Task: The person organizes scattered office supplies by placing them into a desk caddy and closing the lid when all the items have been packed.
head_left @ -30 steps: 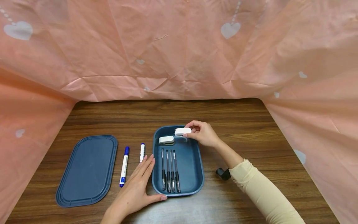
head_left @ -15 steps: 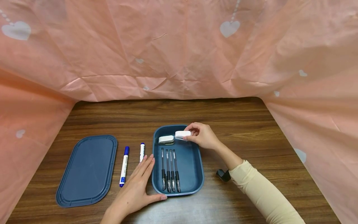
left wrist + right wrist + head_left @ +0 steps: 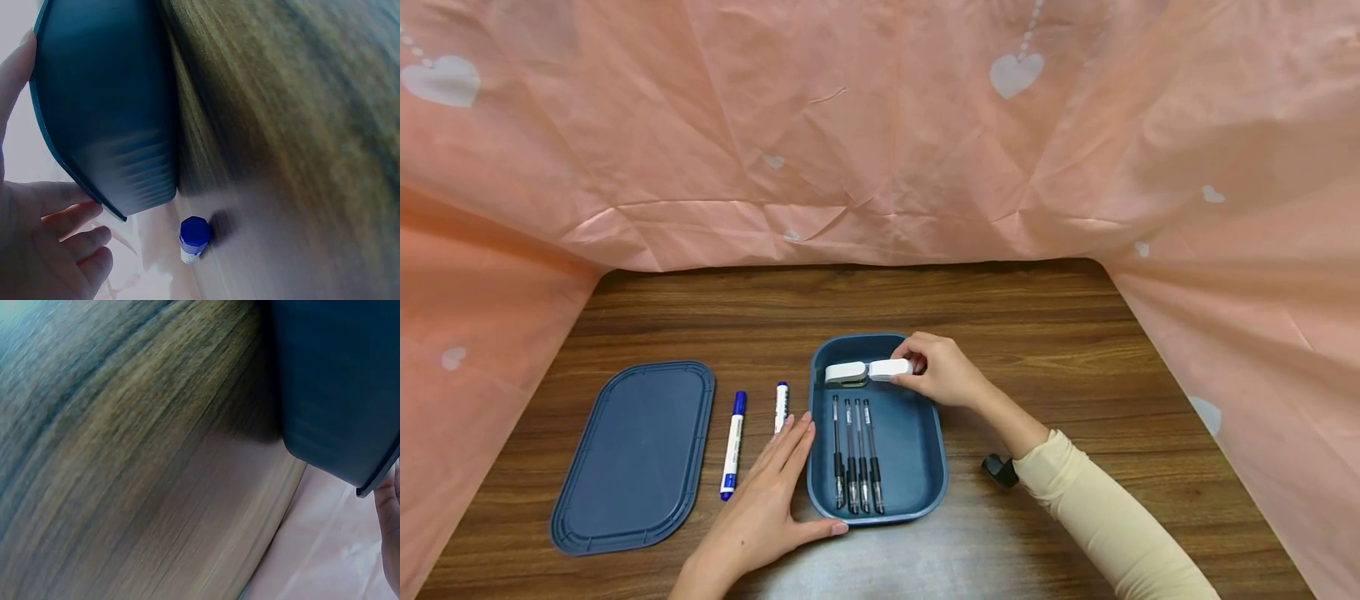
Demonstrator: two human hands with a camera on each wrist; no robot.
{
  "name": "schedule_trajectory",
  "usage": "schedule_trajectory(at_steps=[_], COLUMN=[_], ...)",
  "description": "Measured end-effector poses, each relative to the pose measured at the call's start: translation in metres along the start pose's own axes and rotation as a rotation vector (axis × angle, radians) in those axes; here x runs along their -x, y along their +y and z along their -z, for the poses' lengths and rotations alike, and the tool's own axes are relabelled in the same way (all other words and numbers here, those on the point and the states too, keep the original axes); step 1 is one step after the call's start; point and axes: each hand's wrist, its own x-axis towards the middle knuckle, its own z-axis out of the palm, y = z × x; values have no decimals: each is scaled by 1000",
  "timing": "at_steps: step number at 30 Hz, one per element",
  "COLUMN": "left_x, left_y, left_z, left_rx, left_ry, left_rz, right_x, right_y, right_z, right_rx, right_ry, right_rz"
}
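Toward the far wall of the blue tray (image 3: 942, 467), the right hand (image 3: 943, 368) pinches a white stapler (image 3: 889, 370) between thumb and fingers, reaching over the right rim. That stapler sits just right of a second stapler (image 3: 846, 372), end toward end; whether they touch I cannot tell. A strip of tray floor runs between the pair and the far wall. Nearer, four black pens (image 3: 852, 467) lie lengthwise in the left half, with a wider band of floor between them and the right wall. The left hand (image 3: 763, 492) is spread, fingertips at the left rim and thumb along the near edge. Just left of the tray, that hand partly hides a blue-capped marker (image 3: 782, 404); a longer marker (image 3: 733, 446) lies farther left, and beyond it a flat blue lid (image 3: 636, 458), well apart from the tray. Wooden tabletop (image 3: 1037, 333) stretches right of the tray, where a black object (image 3: 999, 470) shows beside the sleeve (image 3: 1097, 517), and back to the pink cloth (image 3: 880, 167).
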Motion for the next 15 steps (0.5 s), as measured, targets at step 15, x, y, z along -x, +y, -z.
schedule_trajectory(at_steps=[15], left_x=[-1], left_y=[0], left_z=[1], left_rx=[4], left_ry=[-10], left_rz=[4], right_x=[-3], right_y=[-6], right_z=[-4], right_rx=[236], right_ry=[-68], right_rz=[106])
